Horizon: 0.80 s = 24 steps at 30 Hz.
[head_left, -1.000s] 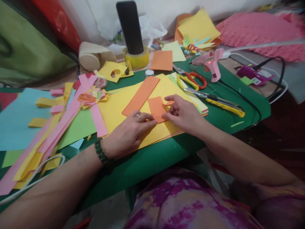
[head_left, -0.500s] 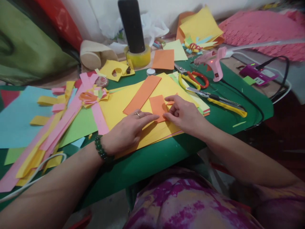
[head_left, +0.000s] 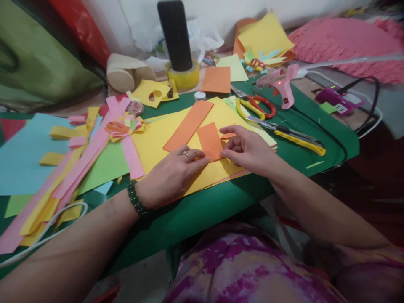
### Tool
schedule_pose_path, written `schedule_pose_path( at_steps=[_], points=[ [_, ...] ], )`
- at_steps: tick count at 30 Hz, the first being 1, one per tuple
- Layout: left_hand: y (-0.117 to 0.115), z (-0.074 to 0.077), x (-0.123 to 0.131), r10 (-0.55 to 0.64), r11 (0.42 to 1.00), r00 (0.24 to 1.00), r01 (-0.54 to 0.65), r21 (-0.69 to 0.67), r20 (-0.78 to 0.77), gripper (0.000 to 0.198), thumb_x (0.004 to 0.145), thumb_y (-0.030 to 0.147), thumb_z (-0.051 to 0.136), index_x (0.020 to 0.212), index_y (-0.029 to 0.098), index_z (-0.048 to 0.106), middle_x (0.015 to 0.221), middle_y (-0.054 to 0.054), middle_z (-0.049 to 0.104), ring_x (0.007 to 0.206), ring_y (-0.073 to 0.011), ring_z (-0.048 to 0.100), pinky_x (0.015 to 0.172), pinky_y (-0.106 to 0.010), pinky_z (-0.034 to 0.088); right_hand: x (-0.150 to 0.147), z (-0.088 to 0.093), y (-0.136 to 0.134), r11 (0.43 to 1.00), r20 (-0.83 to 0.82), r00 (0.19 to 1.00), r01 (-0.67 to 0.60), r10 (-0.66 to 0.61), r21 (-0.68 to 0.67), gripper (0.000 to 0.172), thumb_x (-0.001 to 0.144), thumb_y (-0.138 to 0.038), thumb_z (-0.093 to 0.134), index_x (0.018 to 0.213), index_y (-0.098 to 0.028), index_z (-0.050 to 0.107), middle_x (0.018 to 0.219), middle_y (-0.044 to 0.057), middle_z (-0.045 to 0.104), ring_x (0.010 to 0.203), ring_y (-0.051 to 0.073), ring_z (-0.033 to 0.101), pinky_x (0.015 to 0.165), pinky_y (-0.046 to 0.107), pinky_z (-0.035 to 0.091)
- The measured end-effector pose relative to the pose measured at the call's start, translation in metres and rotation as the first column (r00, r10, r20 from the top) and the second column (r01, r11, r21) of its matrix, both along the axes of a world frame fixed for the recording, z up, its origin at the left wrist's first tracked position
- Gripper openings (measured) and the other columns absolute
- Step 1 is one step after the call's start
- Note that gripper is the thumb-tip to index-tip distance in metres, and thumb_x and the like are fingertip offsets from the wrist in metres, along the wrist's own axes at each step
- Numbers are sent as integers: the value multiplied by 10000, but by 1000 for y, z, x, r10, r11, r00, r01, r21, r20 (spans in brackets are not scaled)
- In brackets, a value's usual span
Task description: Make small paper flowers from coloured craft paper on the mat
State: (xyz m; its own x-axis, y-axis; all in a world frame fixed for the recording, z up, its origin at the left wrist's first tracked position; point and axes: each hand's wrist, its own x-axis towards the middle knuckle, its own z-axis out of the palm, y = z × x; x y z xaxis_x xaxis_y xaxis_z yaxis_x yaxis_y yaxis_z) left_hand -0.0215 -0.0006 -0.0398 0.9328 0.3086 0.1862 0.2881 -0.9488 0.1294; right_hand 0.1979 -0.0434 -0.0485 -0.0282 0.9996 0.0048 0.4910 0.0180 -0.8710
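Note:
A small orange paper piece [head_left: 210, 141] lies on a stack of yellow sheets [head_left: 160, 134] on the green table [head_left: 205, 206]. My left hand [head_left: 168, 176], with a ring and a dark bead bracelet, lies flat with its fingers pressing the piece's near left edge. My right hand [head_left: 248, 149] pinches the piece's right side, fingers curled, forefinger stretched along the top. A long orange strip [head_left: 188, 125] lies just behind the piece.
Red and yellow scissors [head_left: 254, 107], a yellow utility knife [head_left: 288, 135] and a pink glue gun [head_left: 282, 84] lie to the right. Pink and yellow paper strips [head_left: 82, 155] cover the left. A black phone [head_left: 175, 33] stands in a yellow tape roll [head_left: 184, 78] at the back.
The hands have barely moved; the orange piece now looks a little longer and flatter under my fingers. The view shifted slightly.

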Motion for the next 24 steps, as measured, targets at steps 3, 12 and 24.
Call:
schedule_pose_path(
  at_steps=[3, 12, 24],
  points=[
    [-1, 3, 0, 10, 999, 1000, -11, -38, -23, 435, 846, 21, 387, 1228, 136, 562, 1211, -126, 613, 1003, -229, 559, 875, -376, 492, -1, -1, 1, 999, 30, 999, 43, -44, 19, 412, 745, -192, 613, 1140, -161, 500, 625, -55, 547, 538, 112, 525, 505, 243, 380],
    [-1, 3, 2, -23, 999, 1000, 23, 40, -11, 409, 871, 23, 352, 1216, 88, 562, 1171, -150, 632, 939, -225, 574, 839, -364, 498, -6, 2, 5, 995, 167, 982, 95, -93, -3, 344, 734, -177, 635, 1060, -176, 523, 626, -50, 569, 570, 123, 546, 531, 251, 381],
    [-1, 1, 9, 93, 995, 990, -87, -57, 107, 306, 954, 211, 413, 1182, 105, 587, 1028, -118, 684, 911, -212, 601, 775, -330, 501, -5, 8, 7, 977, -115, 982, 126, -147, -171, 308, 753, -156, 635, 1031, -173, 504, 516, -94, 517, 348, 61, 411, 359, 206, 308]
  ],
)
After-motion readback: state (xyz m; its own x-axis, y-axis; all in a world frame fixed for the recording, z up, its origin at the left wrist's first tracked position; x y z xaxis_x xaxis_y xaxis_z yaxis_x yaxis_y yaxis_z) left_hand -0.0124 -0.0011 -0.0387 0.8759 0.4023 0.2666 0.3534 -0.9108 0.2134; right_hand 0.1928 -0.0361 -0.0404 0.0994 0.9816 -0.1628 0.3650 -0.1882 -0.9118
